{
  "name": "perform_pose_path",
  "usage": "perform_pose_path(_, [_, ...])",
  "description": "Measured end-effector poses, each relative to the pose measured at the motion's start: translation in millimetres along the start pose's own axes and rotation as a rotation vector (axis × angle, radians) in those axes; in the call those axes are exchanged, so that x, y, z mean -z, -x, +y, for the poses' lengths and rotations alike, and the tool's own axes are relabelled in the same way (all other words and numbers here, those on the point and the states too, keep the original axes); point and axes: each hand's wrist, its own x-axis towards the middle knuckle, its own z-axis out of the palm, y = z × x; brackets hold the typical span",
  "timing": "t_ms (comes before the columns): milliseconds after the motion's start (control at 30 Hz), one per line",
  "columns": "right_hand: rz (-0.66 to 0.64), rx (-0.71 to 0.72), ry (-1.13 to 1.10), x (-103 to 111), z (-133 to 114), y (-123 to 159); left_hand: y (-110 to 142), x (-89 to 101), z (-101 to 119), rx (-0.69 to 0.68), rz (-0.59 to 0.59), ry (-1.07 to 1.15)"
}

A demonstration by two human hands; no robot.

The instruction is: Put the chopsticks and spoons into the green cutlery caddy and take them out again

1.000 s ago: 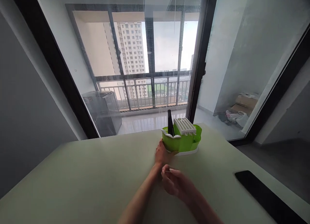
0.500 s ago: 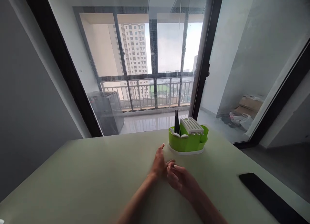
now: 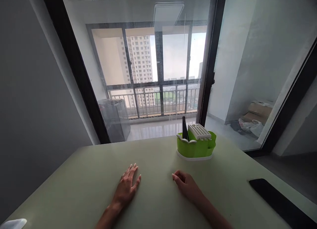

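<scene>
My left hand point(image 3: 126, 186) lies palm down on the pale green table point(image 3: 153, 209), fingers stretched out and the thumb apart, holding nothing. To its right, my right hand point(image 3: 184, 183) rests on the tabletop, fingers curled and the thumb against the forefinger. Its palm side is hidden, and I cannot make out whether anything is inside. Beyond the right hand stands a green utensil holder point(image 3: 192, 150) with a white slotted top point(image 3: 199, 131) and a white base. Black chopsticks point(image 3: 184, 129) stand upright in its left compartment. Neither hand touches the holder.
A long black flat object point(image 3: 279, 201) lies along the table's right side. At the lower left corner, the tip of a whitish object point(image 3: 15, 223) shows. A dark-framed glass door point(image 3: 207, 74) stands past the table's far edge, with bags and a cardboard box point(image 3: 260, 112) behind it.
My hands were together in front of the holder; now they are apart. The left has moved left and flattened onto the table. The right stays curled. The camera view has tilted up slightly.
</scene>
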Motion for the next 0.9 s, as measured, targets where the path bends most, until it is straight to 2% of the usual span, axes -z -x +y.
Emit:
perform_pose_path(100, [-0.008, 0.019, 0.083, -0.3, -0.4, 0.9, 2.8, -2.6, -1.6, -0.005, -0.004, -0.037])
perform_pose_path(433, [-0.035, -0.006, 0.079, 1.2, 3.5, 0.5, 5.8, -5.9, 3.3, -0.028, -0.036, -0.086])
perform_pose_path(900, [-0.056, -0.019, 0.081, 2.5, 5.2, 0.5, 6.9, -5.1, 4.4, -0.025, -0.02, -0.064])
